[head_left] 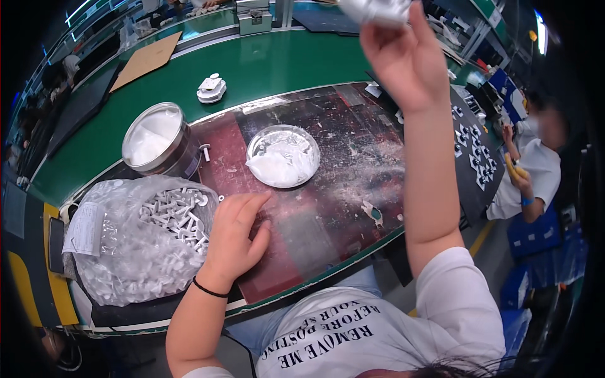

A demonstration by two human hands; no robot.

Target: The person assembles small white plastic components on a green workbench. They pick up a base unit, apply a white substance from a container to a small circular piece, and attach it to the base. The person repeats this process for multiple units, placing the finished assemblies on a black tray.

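Note:
My right hand (409, 72) is raised at the far edge, fingers closed round a shiny white part (378, 9) that the picture's top cuts off. On the dark red board (265, 274) lies my left hand (238, 230), thumb and fingers apart and nothing in it. Just left of it, a clear plastic bag (126, 264) holds many white mushroom-headed pins (179, 217). Beyond its fingertips sits a round shallow metal dish (302, 134) with white paste (283, 167) in it. A single white pin (205, 152) stands beside an open metal tin (183, 154).
A stacked white part (212, 89) sits on the green surface (302, 60). Cardboard (146, 61) lies at the back left, a metal box (254, 19) at the back. On the right, small white-and-black parts (477, 154) cover a dark mat; beyond it is another person (529, 170).

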